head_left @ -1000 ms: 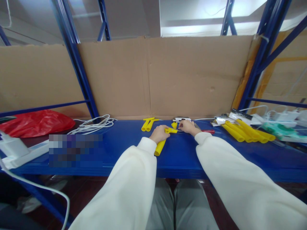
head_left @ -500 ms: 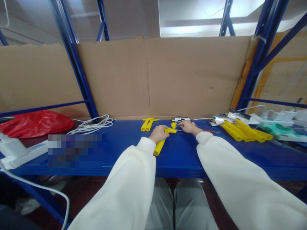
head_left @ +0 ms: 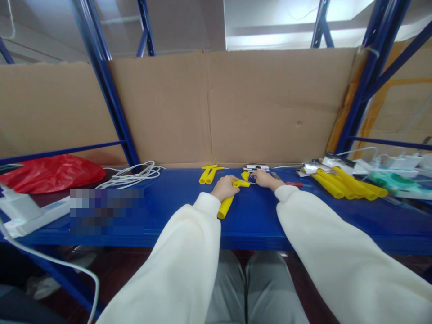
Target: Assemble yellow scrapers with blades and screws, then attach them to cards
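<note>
My left hand (head_left: 225, 188) is wrapped round a yellow plastic handle (head_left: 225, 208), a hollow tube with a wider head that sticks out past the fingers toward the right. Beside it, my right hand (head_left: 262, 178) has its fingertips bent down and together near a small yellow piece (head_left: 245, 175); whatever is between them is too small to tell. Under the right wrist lies a red-handled tool (head_left: 294, 184), apparently a screwdriver, with a thin shaft pointing left toward the yellow head. Two more yellow handles (head_left: 208, 174) lie behind my left hand.
Several yellow tubes (head_left: 347, 184) lie at the right by silver-and-black packets (head_left: 315, 166) and a green item (head_left: 393, 181). White cable (head_left: 138, 174), a red plastic bag (head_left: 60, 173) and a power strip (head_left: 43, 216) are at the left. Cardboard (head_left: 256, 103) stands behind the blue table (head_left: 175, 216).
The view has shifted very slightly. Both hands stay at nearly the same spots, the left still holding the yellow handle, the right still at the small yellow piece.
</note>
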